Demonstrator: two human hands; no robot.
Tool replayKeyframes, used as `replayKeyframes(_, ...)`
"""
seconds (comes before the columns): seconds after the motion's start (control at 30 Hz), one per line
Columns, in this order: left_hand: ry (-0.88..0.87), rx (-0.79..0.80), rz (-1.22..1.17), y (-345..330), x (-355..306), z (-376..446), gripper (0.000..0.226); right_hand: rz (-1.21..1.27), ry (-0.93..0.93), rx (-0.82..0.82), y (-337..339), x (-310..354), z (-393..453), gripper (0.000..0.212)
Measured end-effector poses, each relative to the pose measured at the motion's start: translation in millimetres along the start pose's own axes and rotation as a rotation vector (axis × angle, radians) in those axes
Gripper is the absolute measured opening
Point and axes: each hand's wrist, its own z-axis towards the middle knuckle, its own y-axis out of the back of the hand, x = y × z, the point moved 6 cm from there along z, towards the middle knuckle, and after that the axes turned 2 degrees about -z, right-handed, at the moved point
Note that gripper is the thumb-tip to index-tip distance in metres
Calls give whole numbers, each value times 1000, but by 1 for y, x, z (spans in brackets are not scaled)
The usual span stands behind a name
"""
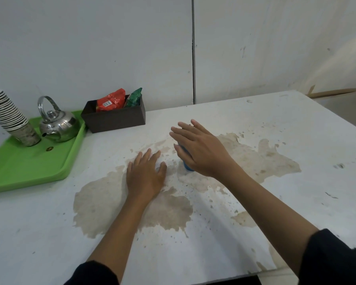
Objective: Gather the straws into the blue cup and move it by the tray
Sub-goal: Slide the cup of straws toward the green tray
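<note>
- The blue cup (187,161) stood upright near the middle of the stained white surface (275,140), and only a strip of its left wall and its base showed past the right hand (201,150).
- The right hand was spread over the cup from above, its fingers (178,133) straight and splayed, not curled around the wall; whether the palm touched the rim could not be told, and it gripped nothing that could be seen.
- A few small dark tips (190,125) peeked out between the fingers at the far side of that hand; they may have been straw ends standing in the cup, but they were too small to be sure.
- The left hand (145,175) lay flat on the surface just left of the cup, fingers extended and slightly apart, holding nothing.
- No loose straws lay anywhere on the visible surface, so the gathering step looked finished or nearly so, as a judgement.
- The green tray (29,169), carrying a steel kettle (58,124) and a stack of paper cups (7,114), sat at the far left, well apart from the cup, with a dark box of packets (113,118) touching or just beside its far right corner.
- The second step was not yet done: the cup had still to be gripped and carried left to stand beside the tray.
</note>
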Motion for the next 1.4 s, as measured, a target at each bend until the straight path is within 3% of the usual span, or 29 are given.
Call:
replayKeyframes(0.27, 2, -6, -13, 1, -1, 0, 59, 55, -30, -37, 3, -6, 1, 49)
replayKeyframes(0.37, -3, -9, -34, 2, -2, -1, 57, 132, -58, -150, 10, -8, -4, 64)
replayKeyframes(0.53, -26, -34, -70, 5, -3, -3, 55, 543, -429, -441, 10, -26, -38, 95)
replayKeyframes(0.63, -26, -29, -89, 4, -1, -3, 55, 822, -697, -401, -16, -32, -58, 107)
replayKeyframes(0.7, -28, -28, -94, 4, -1, -4, 54, 939, -761, -341, -32, -31, -63, 101)
replayKeyframes(0.83, -44, -10, -130, 4, 0, -3, 52, 984, -787, -341, -42, -30, -62, 80)
replayKeyframes(1.0, -77, -29, -255, 18, 19, -2, 46, 978, -748, -356, -40, -23, -47, 77)
replayKeyframes(1.23, 57, -57, -258, 44, 109, 0, 46, 1030, -636, -244, -57, 13, 7, 73)
replayKeyframes(1.4, 41, -46, -165, 56, 165, -27, 45, 1084, -575, -129, -87, 52, 61, 72)
